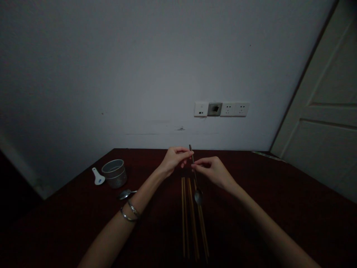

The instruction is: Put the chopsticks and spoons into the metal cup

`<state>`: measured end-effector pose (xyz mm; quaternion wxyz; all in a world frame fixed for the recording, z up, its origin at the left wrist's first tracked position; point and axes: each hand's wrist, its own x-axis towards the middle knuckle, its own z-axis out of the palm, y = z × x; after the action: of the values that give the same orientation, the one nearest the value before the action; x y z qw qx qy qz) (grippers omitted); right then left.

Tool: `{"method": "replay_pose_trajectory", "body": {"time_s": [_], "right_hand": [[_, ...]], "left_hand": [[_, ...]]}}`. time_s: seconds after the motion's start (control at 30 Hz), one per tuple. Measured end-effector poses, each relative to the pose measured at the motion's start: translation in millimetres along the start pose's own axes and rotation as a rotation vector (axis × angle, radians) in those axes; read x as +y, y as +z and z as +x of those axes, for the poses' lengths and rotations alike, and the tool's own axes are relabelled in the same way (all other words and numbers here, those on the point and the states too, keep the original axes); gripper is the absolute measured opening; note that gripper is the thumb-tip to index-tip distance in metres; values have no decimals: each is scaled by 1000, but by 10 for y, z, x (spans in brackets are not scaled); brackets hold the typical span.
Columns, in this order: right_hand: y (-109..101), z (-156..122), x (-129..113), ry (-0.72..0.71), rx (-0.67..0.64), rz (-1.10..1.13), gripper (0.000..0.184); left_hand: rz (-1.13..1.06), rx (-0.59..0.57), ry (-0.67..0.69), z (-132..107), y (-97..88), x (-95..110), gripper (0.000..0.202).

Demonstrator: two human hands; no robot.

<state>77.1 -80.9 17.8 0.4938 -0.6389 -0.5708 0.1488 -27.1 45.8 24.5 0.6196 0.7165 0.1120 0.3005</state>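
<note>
My left hand (175,159) and my right hand (212,170) meet above the middle of the dark red table (279,208). Both pinch the thin handle of a metal spoon (197,188), which hangs nearly upright with its bowl down. The bowl hovers just over several wooden chopsticks (192,219) lying side by side on the table, pointing towards me. My left wrist wears two bracelets (129,213).
At the left stand a small round metal pot (114,173), a white rice paddle (97,176) and a second metal spoon (125,194). A wall with a row of sockets (221,109) rises behind the table. A white door (326,123) is at the right.
</note>
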Motion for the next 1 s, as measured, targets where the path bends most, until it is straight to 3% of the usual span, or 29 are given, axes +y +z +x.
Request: {"method": "replay_pose_trajectory", "body": {"time_s": [0.27,0.5,0.87,1.0], "right_hand": [[-23,-16,-64,154,-71,37,32],[-35,-2,-35,171,-60,58,33],[-40,-11,-11,259,99,81,30],[-99,-83,146,331,124,127,28]], "left_hand": [[-56,30,-8,-1,46,-12,29],[-34,52,-17,-2,54,-4,30],[-56,94,32,5,99,-36,29],[-41,81,33,44,95,-137,31]]}}
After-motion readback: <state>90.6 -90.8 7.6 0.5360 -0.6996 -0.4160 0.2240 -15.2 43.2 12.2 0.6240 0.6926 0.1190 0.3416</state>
